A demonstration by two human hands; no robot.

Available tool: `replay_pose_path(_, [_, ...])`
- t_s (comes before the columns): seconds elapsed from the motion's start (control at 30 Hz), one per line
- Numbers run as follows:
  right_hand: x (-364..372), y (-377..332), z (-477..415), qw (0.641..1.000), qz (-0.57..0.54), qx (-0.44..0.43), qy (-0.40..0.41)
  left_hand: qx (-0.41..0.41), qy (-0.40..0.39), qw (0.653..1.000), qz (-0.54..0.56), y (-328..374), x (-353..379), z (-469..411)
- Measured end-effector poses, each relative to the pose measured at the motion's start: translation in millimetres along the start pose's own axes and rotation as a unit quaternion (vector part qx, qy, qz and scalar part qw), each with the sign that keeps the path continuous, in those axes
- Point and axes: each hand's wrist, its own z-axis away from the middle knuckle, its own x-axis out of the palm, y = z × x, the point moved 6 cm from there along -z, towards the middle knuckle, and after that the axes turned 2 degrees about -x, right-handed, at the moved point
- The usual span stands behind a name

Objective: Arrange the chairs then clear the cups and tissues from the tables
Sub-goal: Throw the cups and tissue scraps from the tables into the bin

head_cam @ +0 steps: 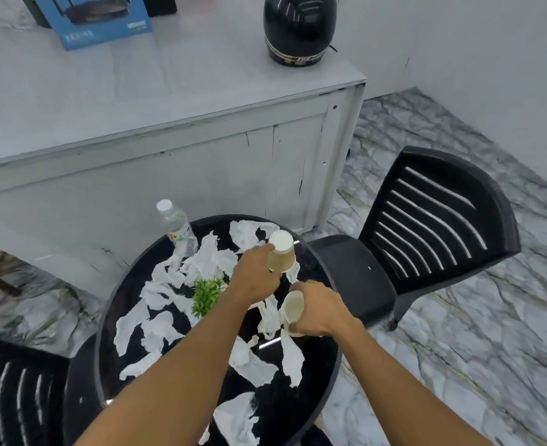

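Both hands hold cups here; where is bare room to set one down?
Widest free patch: the white counter between the blue box and black helmet. The chair seat right of the round table is also bare. On the table, only a strip by the near-right rim; tissues crowd the rest around the plant and water bottle.

round black table (114, 333) — tissues (156, 329), bottle (178, 228), plant (206, 294)

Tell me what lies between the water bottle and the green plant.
Between the water bottle and the green plant lie crumpled white tissues, on the round black table; the head view shows it.
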Motion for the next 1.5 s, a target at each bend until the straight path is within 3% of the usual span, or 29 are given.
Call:
replay_pose_path(0.2, [-51,40,-33,0.996,-0.074,-0.005,0.046,-0.042,0.042,0.998,0.024,16,11,-44])
replay_pose_path(0.5, [-67,68,-54,0.992,-0.108,-0.008,0.062,-0.076,0.022,0.994,-0.073,16,42,-75])
replay_pose_path(0.77, [-88,48,-57,0.988,-0.101,-0.043,0.112,-0.082,0.124,0.989,-0.003,13,2,-38])
replay_pose_path(1.1, [-82,-148,-46,0.949,-0.111,-0.230,0.183,-0.140,0.364,0.919,0.052,-73,-139,111])
replay_pose_path(1.3, [3,-302,16,0.916,-0.075,-0.374,0.124,-0.227,0.476,0.849,0.042,-165,-168,277])
replay_pose_path(1.5, [114,-413,106,0.889,-0.028,-0.455,0.040,-0.320,0.533,0.782,0.046,-250,-166,441])
